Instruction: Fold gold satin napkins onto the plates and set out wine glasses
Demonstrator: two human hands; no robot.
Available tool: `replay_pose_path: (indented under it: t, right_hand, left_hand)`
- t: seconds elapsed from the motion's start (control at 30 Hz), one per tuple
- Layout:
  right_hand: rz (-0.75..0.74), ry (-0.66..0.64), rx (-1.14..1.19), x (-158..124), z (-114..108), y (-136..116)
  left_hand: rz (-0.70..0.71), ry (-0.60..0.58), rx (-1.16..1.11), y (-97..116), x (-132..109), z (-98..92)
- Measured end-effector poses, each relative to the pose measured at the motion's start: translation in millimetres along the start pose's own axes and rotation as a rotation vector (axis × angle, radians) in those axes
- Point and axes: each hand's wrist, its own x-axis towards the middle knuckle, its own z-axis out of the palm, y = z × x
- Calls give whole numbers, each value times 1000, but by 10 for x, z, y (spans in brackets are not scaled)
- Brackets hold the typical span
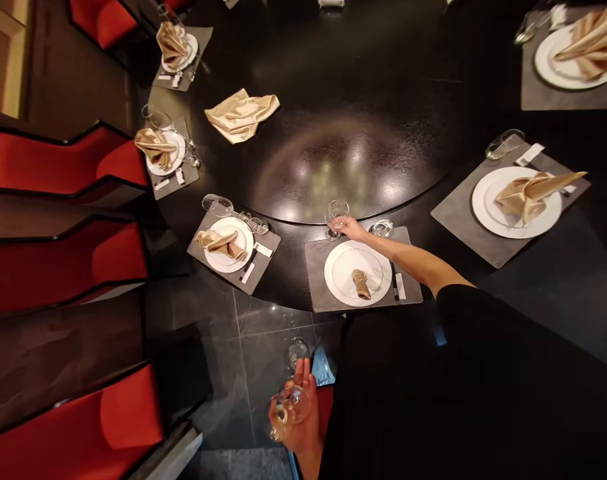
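Note:
My right hand (349, 227) reaches over the table's edge, its fingers closed on a stemmed wine glass (337, 212) above the place setting in front of me. Low at my left side, my left hand (303, 417) holds several wine glasses (296, 403), their bowls and feet spread around the fingers. In front of me a white plate (334, 291) rests on a grey placemat (317, 267). A rolled brown napkin (361, 285) in a ring lies on the plate. Behind the plate, beneath my right forearm, sits a small clear glass dish (382, 229).
Set places with folded gold napkins (528, 197) line the round black table (383, 60). A loose gold napkin (242, 116) lies on its far left part. Red chairs (58, 163) stand along the left, above dark floor tiles (233, 373).

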Motion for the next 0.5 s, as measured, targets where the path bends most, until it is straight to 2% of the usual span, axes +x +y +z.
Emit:
replay_pose_path:
  t: [0.1, 0.27, 0.37, 0.5]
  right_hand:
    - [-15, -13, -59, -35, -186, 64]
    - [-77, -70, -303, -278, -546, 150]
    - [-97, -62, -453, -384, -595, 95]
    - [12, 8, -627, -507, -524, -50]
  left_hand:
    - [41, 89, -147, -258, -157, 123]
    - [75, 89, -206, -629, -440, 270]
    - [116, 99, -241, -892, -642, 319]
    - [140, 101, -329, -1329, -947, 371]
